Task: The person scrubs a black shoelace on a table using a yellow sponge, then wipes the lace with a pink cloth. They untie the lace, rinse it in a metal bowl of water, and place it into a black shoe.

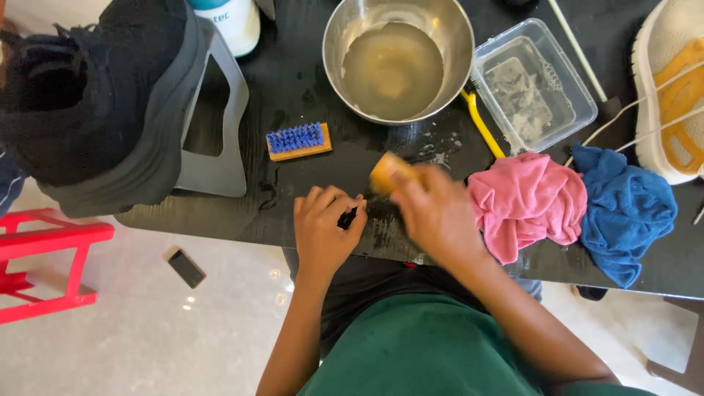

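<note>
Head view. The right hand [433, 213], blurred, closes its fingers around a wooden-backed brush [389, 172] at the near edge of the wet black table [293, 88]. The left hand [323, 227] curls its fingers to pinch a small dark item [348, 217], too hidden to identify, just beside the brush. Behind stand a steel bowl [398, 59] of cloudy water and a blue-bristled brush [297, 141]; a pink cloth [526, 202] lies to the right.
</note>
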